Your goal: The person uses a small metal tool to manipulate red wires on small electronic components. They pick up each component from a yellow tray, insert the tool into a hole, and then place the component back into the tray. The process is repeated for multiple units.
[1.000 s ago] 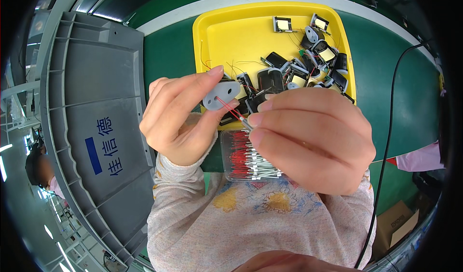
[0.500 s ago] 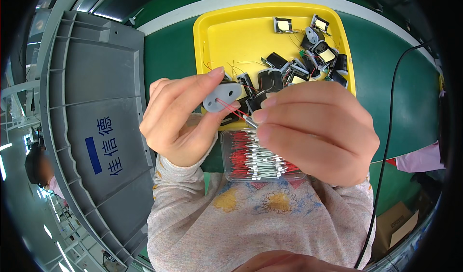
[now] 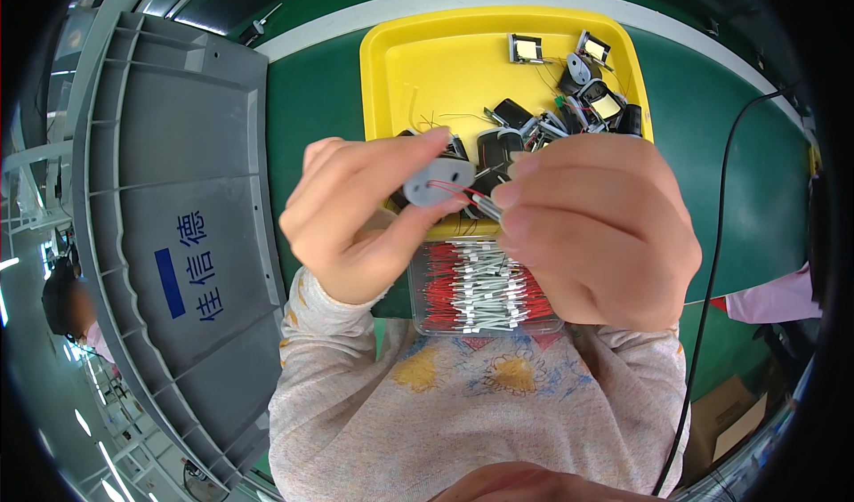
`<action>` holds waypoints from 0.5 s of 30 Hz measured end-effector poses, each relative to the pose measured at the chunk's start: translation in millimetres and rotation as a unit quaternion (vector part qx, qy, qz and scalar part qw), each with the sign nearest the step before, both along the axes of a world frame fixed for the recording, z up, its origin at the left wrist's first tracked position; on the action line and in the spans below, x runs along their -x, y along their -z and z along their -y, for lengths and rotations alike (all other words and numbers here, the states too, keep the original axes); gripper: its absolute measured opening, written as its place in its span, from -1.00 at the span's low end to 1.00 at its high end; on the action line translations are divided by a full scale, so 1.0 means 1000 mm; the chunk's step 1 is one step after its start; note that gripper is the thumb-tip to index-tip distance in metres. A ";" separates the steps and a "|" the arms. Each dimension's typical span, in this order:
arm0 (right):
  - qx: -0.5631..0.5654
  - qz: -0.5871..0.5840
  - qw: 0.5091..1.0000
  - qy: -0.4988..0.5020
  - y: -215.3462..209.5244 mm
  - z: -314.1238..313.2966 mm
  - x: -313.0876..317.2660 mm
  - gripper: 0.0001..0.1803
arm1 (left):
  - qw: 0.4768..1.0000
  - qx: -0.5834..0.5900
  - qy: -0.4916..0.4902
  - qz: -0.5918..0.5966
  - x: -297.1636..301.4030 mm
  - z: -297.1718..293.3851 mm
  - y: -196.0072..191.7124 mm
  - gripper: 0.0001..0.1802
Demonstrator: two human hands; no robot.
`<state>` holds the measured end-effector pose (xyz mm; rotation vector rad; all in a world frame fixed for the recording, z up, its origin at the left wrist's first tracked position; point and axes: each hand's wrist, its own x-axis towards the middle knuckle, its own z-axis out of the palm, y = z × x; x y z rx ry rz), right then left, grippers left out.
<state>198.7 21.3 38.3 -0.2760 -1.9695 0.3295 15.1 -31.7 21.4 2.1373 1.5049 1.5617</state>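
Left hand (image 3: 351,217): left fingers (image 3: 414,155) grasping grey oval cap (image 3: 425,192) by its edges, thumb below, index above; flat face with holes turned toward the wearer. Anything attached behind cap: can't tell. 2 thin red wires (image 3: 454,187) come off the cap face and run across the gap to the right fingers (image 3: 556,201).

Right hand (image 3: 614,244): fingers bunched, pinching slim pale tube (image 3: 487,208) where the wires end; tube pokes out toward the cap. Exact count of tubes in that grip: unclear, blurred. Cap and right fingertips close together, apart.

Wearer's shirt (image 3: 480,422), light with drawn flowers, below both sets of fingers. Clear box (image 3: 415,324) just below the fingers, on wearer's side, right hand covering its upper right part; packed with red leads (image 3: 439,293) bearing white sleeves (image 3: 485,288).

Yellow tray (image 3: 436,70) behind the fingers, partly hidden by them. Black modules (image 3: 511,113) in it, piled mostly behind right fingers, some showing cream pads; 2 apart near far edge. Green surface (image 3: 311,101) under tray, both sides.

Grey crate (image 3: 200,173) well left of left fingers. Black cable (image 3: 722,199) right of right fingers. Further off: cardboard box (image 3: 725,417) lower right, pink cloth (image 3: 774,297) right, another person (image 3: 93,337) far left.
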 end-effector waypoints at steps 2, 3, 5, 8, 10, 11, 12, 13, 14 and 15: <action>0.039 -0.030 0.998 -0.029 0.004 -0.001 0.002 -0.75 | 1.000 0.009 0.016 -0.009 0.001 0.000 0.003 -0.52; 0.060 -0.040 0.996 -0.043 0.004 -0.001 0.003 -0.74 | 1.000 0.009 0.022 0.006 0.000 -0.001 0.003 -0.52; 0.099 -0.037 0.992 -0.068 0.001 -0.002 0.002 -0.73 | 0.999 0.007 0.029 0.036 -0.002 -0.001 0.004 -0.52; 0.114 -0.026 0.991 -0.070 -0.002 -0.003 0.002 -0.70 | 0.998 0.013 0.034 0.051 -0.001 -0.002 0.005 -0.53; 0.117 -0.001 0.992 -0.037 -0.006 0.003 0.000 -0.69 | 0.997 0.019 0.038 0.060 0.000 -0.001 0.004 -0.53; 0.117 0.005 0.993 -0.021 -0.007 0.006 0.000 -0.68 | 0.997 0.022 0.040 0.064 0.000 -0.001 0.003 -0.53; 0.116 0.011 0.993 -0.005 -0.009 0.009 0.000 -0.68 | 0.997 0.021 0.037 0.062 0.001 0.000 0.003 -0.53; 0.116 0.019 0.993 0.013 -0.012 0.014 0.000 -0.67 | 0.997 0.020 0.037 0.061 0.001 0.000 0.002 -0.53; 0.105 0.011 0.994 0.020 -0.010 0.016 0.002 -0.67 | 0.997 0.019 0.037 0.061 0.000 -0.001 0.001 -0.53; 0.098 0.011 0.995 0.020 -0.010 0.017 0.002 -0.67 | 0.997 0.016 0.039 0.062 0.001 -0.001 0.001 -0.53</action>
